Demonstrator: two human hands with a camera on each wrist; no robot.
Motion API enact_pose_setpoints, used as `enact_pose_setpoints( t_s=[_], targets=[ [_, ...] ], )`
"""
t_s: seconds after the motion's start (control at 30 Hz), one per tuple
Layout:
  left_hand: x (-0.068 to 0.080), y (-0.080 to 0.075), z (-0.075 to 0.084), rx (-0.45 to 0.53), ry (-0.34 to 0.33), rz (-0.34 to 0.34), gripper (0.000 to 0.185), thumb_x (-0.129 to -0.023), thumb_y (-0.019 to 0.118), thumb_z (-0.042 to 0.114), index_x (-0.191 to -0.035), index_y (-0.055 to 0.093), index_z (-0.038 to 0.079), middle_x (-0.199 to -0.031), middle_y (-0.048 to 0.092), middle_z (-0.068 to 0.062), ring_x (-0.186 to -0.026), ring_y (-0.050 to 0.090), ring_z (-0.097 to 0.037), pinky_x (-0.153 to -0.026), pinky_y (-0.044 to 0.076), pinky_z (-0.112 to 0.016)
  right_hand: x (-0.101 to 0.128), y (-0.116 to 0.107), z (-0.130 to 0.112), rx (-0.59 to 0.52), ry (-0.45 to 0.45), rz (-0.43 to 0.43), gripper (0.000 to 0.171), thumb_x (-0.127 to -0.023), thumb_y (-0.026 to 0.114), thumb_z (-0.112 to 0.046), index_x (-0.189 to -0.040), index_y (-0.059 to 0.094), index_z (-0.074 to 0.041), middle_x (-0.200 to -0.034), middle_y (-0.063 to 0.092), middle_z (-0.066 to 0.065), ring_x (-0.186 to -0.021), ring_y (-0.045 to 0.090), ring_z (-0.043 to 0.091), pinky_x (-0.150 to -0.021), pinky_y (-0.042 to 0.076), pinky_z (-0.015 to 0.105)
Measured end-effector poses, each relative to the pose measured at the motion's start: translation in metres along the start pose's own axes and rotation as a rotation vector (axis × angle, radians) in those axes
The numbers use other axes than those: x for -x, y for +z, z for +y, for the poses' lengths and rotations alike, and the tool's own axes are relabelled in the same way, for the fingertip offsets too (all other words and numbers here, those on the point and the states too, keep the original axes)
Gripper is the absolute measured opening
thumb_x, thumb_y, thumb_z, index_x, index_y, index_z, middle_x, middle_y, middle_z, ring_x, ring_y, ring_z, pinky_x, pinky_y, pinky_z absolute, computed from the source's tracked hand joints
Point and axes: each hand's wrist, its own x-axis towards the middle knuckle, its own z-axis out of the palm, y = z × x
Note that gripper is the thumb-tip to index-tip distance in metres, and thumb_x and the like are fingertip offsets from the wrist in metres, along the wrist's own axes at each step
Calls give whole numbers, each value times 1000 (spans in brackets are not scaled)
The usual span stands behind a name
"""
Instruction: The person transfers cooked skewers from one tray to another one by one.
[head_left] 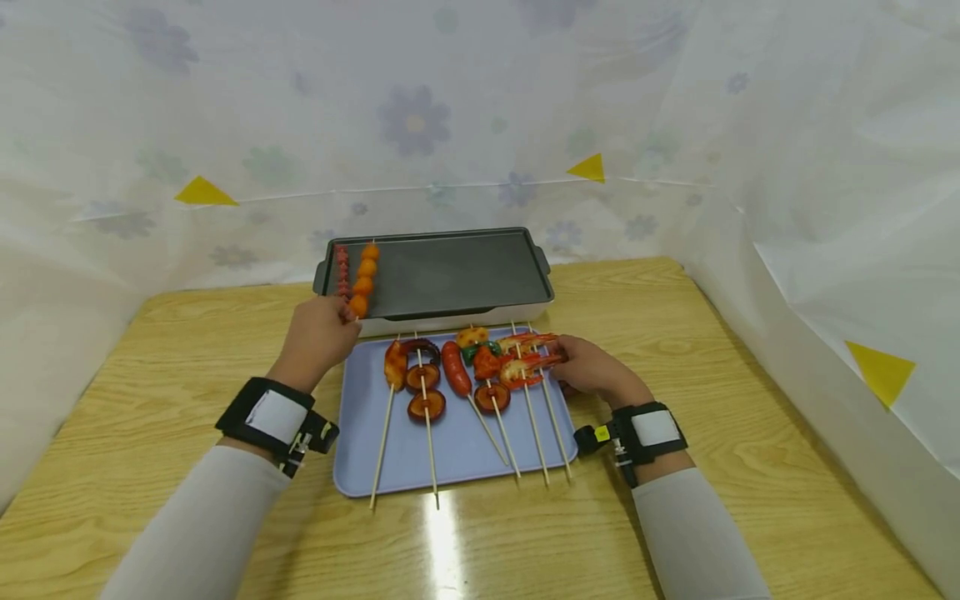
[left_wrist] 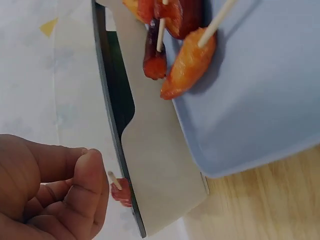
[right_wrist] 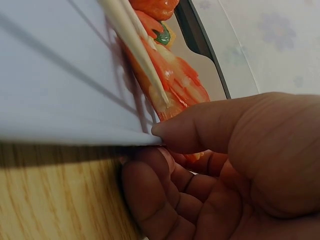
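My left hand [head_left: 318,333] is at the griddle's front left corner, thumb and fingertips pinched at the near end of a skewer of orange balls [head_left: 366,279]. In the left wrist view the fingers hide that stick. Just left of it lies a skewer of small red pieces [head_left: 342,268] on the dark griddle [head_left: 457,271]. My right hand [head_left: 596,367] grips the right rim of the light blue tray [head_left: 465,446], thumb on top and fingers curled underneath. Right by its thumb are the shrimp skewers [right_wrist: 175,80].
Also on the tray are a sausage skewer [head_left: 455,369], a skewer with mushroom slices [head_left: 426,406], a skewer with an orange-brown piece [head_left: 394,367] and a mixed skewer [head_left: 487,363]. The wooden table [head_left: 622,517] meets a flowered curtain [head_left: 420,183] behind.
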Motion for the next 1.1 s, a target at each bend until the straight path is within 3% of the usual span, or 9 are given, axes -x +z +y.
enact_pose_setpoints(
  t_s=[0.07,0.3,0.63,0.83,1.1],
  targets=[
    [3,2,1,32,-17,21,11,-91,61,5,-82,62,-2,-70,59,-11,-60,53,-26,-53,41,-33,0,0,0,5,-2,-4,40,-96,49,-3,-135,43,3,-118,56,21,-82,60,25,-66,52,34],
    [24,13,1,146,-66,79,11,-95,61,8,-94,62,-3,-75,63,-12,-62,58,-23,-53,45,-31,0,4,3,22,3,8,37,-94,52,-1,-131,47,5,-112,56,18,-80,58,24,-65,51,33],
    [54,21,10,252,-103,129,9,-95,63,8,-95,64,0,-80,64,-12,-65,58,-22,-53,46,-29,-1,-1,2,17,-8,-6,38,-96,49,-5,-134,44,3,-118,56,21,-82,61,26,-66,52,35],
    [66,27,19,280,-106,121,8,-95,63,8,-96,64,0,-80,63,-11,-66,57,-22,-53,46,-27,-2,-1,3,17,-4,-11,40,-97,50,-5,-135,44,3,-119,56,21,-85,61,25,-68,53,34],
    [81,28,21,290,-170,52,8,-94,64,9,-96,64,0,-78,63,-9,-65,57,-20,-52,46,-27,-2,-1,3,36,-11,-6,38,-96,52,-4,-132,46,4,-117,56,20,-85,61,25,-67,53,34]
  ],
)
